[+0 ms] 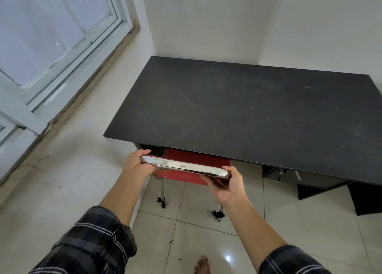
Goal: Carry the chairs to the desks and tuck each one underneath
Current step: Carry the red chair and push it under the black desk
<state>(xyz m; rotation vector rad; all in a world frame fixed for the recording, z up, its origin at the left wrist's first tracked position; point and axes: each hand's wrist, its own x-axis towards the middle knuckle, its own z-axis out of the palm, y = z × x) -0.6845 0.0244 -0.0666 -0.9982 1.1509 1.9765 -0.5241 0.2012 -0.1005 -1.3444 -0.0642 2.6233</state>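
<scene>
Right now the chair (186, 169) stands at the near edge of the desk (248, 108), toward its left end, with its red seat partly under the black top. Its chrome top rail runs across between both hands. The left hand (137, 165) is wrapped around the rail's left end, fingers curled over the top. The right hand (226, 183) grips the rail's right end from below, thumb on top. Two thin metal legs with black feet show under the seat, resting on the pale tiled floor (196, 232). To the right, under the desk, is a dark drawer unit (299, 176) with a small lock. A white-framed window (51, 46) fills the far left, and white walls (217, 19) meet behind the desk. Plaid sleeves (88, 244) cover the upper forearms, and a bare foot (203, 264) shows at the near edge.
</scene>
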